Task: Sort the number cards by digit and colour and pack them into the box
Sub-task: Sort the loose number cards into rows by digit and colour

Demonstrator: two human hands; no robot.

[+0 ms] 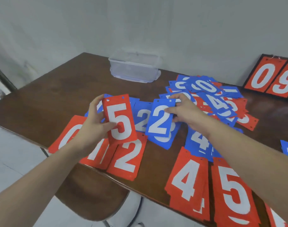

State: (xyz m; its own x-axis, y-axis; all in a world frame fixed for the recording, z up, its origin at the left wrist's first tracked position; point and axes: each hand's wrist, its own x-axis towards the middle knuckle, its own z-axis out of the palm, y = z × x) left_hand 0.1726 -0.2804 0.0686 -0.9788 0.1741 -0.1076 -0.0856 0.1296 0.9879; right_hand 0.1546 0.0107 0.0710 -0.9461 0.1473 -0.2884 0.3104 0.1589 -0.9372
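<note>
Left hand [92, 123] grip holds a red 5 card [119, 119] at frame centre, right hand [183, 110] grip pinches a blue 2 card [159, 120] beside it; clear plastic box [134, 69] stands upper centre on the bench [66, 89].

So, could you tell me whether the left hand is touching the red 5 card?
Touching: the head view shows the left hand holding the red 5 card, thumb across its face.

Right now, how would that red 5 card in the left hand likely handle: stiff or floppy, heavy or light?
Probably fairly stiff: the red 5 card stands flat and upright though the left hand grips only its left edge. Likely light, since thumb and fingertips alone carry it. Its surface looks smooth, so stacked cards may slide.
</note>
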